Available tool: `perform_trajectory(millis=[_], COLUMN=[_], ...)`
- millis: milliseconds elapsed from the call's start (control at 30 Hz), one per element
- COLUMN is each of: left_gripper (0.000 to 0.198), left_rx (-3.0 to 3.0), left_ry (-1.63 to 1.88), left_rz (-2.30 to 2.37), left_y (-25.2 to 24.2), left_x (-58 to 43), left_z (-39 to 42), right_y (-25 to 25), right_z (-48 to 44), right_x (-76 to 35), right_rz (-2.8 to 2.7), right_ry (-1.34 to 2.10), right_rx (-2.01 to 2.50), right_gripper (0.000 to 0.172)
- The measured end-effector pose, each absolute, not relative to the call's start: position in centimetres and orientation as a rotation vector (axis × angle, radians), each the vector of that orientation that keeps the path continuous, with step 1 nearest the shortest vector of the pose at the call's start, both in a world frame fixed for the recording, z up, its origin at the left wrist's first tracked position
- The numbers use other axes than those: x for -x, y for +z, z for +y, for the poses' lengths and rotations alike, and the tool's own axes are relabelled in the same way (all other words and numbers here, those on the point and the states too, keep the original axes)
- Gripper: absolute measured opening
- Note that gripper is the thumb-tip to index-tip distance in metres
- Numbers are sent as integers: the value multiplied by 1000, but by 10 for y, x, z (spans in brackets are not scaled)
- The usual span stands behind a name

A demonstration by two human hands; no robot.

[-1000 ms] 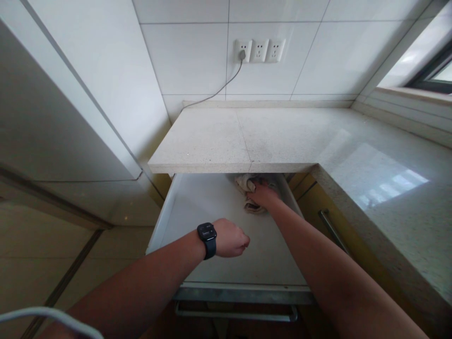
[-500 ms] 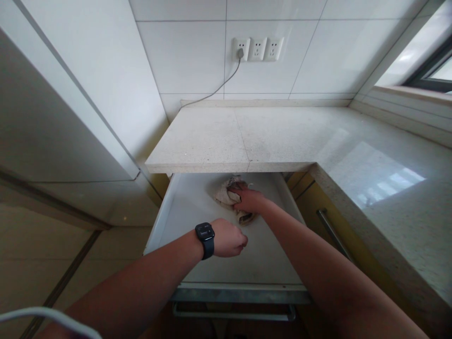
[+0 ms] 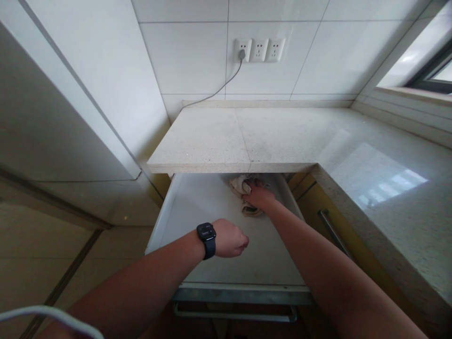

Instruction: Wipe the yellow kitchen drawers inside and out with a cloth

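Note:
A white drawer (image 3: 197,207) is pulled out below the countertop. Inside it, toward the back right, my right hand (image 3: 259,195) presses a crumpled beige cloth (image 3: 240,184) with dark patches against the drawer bottom, fingers wrapped on it. My left hand (image 3: 231,238), with a black watch (image 3: 206,233) on the wrist, hovers over the front middle of the drawer. Its fingers are curled into a fist, and nothing shows in them.
A pale stone countertop (image 3: 282,136) overhangs the drawer's back and runs along the right. Wall sockets (image 3: 259,50) hold a plug with a grey cable. A drawer handle (image 3: 235,316) is at the front, and a white cord (image 3: 52,314) crosses lower left.
My right hand and the cloth have moved to the right and slightly back in the drawer. My left hand has stayed nearly in place.

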State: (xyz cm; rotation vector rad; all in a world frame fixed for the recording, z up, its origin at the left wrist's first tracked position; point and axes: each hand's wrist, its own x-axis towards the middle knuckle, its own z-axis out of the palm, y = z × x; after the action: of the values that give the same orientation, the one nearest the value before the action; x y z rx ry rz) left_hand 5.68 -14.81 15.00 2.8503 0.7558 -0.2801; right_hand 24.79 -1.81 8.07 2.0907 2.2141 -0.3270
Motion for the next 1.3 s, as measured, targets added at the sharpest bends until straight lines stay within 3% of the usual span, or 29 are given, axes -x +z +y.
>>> perform_trajectory(millis=[1300], left_gripper=[25], left_rx=[-2826], left_ry=[-307], left_rz=[764], left_y=[147], left_x=[-56], left_z=[-147], right_y=[77], right_z=[-17], right_x=[-248], right_rz=[2258], right_ry=[-295], right_rx=[-2103], right_gripper=[73])
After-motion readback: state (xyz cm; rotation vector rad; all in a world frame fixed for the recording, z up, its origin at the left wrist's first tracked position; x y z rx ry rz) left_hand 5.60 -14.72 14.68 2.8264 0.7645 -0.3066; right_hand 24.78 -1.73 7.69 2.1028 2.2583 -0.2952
